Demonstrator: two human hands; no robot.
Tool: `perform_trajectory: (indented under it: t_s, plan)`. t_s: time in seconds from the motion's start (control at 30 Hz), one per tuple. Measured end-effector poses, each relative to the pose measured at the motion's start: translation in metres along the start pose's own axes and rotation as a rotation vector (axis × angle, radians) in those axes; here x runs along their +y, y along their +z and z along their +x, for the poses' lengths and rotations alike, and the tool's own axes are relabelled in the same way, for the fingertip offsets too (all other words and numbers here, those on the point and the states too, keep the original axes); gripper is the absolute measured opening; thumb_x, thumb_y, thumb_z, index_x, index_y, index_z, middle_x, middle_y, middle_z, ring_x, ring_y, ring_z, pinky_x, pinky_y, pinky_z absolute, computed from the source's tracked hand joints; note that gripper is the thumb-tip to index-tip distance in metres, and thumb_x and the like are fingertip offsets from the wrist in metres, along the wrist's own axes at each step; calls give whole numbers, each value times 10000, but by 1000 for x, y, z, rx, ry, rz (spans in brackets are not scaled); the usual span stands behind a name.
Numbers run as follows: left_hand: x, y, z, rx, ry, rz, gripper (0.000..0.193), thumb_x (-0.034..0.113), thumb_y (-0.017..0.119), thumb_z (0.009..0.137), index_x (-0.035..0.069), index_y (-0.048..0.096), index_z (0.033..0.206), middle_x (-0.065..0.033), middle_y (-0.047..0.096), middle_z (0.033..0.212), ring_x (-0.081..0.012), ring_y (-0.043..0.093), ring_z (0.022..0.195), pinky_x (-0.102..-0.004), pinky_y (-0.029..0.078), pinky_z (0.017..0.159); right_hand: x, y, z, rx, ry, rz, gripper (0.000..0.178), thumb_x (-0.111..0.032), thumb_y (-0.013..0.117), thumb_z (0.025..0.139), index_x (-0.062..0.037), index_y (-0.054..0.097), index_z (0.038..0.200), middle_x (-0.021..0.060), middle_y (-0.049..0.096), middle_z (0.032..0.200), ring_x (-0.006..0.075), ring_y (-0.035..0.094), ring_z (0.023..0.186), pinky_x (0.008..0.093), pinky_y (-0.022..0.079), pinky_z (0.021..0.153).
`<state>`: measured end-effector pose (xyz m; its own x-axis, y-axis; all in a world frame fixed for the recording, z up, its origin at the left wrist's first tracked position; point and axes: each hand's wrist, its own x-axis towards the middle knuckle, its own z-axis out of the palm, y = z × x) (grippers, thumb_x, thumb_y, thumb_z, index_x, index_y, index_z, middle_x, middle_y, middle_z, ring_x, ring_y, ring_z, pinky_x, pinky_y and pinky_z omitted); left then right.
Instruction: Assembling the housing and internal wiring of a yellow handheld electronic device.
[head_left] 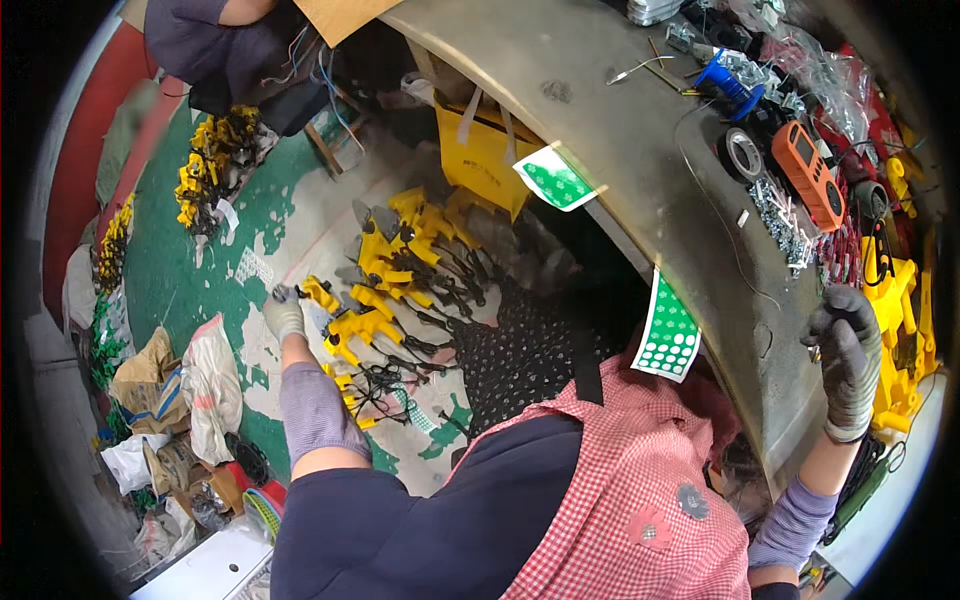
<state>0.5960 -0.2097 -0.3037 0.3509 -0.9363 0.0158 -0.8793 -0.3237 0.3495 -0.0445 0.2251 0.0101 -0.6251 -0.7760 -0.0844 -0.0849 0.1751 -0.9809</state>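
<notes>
My left hand (pixel 285 314), in a pale glove with dark fingertips, reaches out low on the left beside yellow plastic parts with black cables (pixel 352 330) that lie in rows on the floor. Its fingers are foreshortened, so their grip is unclear. On the right, my right hand (pixel 848 365) is raised in a grey glove at the table's edge, its fingers curled in. A small shiny bit shows at the fingertips, too small to name. Close behind this hand is a heap of yellow plastic housings (pixel 893 340).
A curved grey table (pixel 640 120) carries an orange meter (pixel 808 175), a tape roll (pixel 741 154), a blue spool (pixel 730 84) and loose screws. Green sticker sheets (pixel 668 328) hang over its edge. A yellow bag (pixel 480 150) hangs below. Sacks (pixel 212 390) lie left; another person (pixel 215 45) sits far left.
</notes>
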Motion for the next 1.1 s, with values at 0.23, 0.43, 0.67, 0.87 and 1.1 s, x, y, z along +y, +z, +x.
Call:
perform_trajectory:
  t_s: [0.23,0.43,0.67,0.87,1.1]
  plan:
    - [-71,54,-96,-83,-76,-101,331,308,697,855,32,709,1036,-190,738,945,-329,711,850,-412,538,781,15,-36,-10,-4,-14,180,409,-250,623,965,-11,555,1291,42,566,894,146,530,799,282,449,711]
    - [-67,92,-143,-305,-77,42,417,368,650,893,14,668,1112,-229,718,997,-370,699,928,-420,537,814,22,-35,-9,60,-12,215,390,-218,627,968,-12,553,1290,52,585,908,142,537,782,279,454,727]
    - [-67,125,-157,-623,353,199,738,463,593,916,117,375,1531,-116,366,1586,-314,285,1482,-421,225,1212,22,-14,-22,256,99,224,284,-145,626,898,0,596,1141,72,631,927,169,651,759,313,562,670]
    - [119,101,-114,-155,522,-3,473,153,671,824,-16,589,1259,-268,642,1168,-428,582,1128,-479,430,1018,21,-3,-58,337,122,318,304,-167,710,838,20,638,1067,116,675,834,199,666,704,337,571,646]
    - [522,-95,-149,320,1422,-783,214,52,634,891,3,660,1098,-172,651,1022,-333,612,989,-386,487,912,-2,21,-61,346,341,419,244,-80,671,844,62,653,1042,142,683,829,212,664,749,322,549,712]
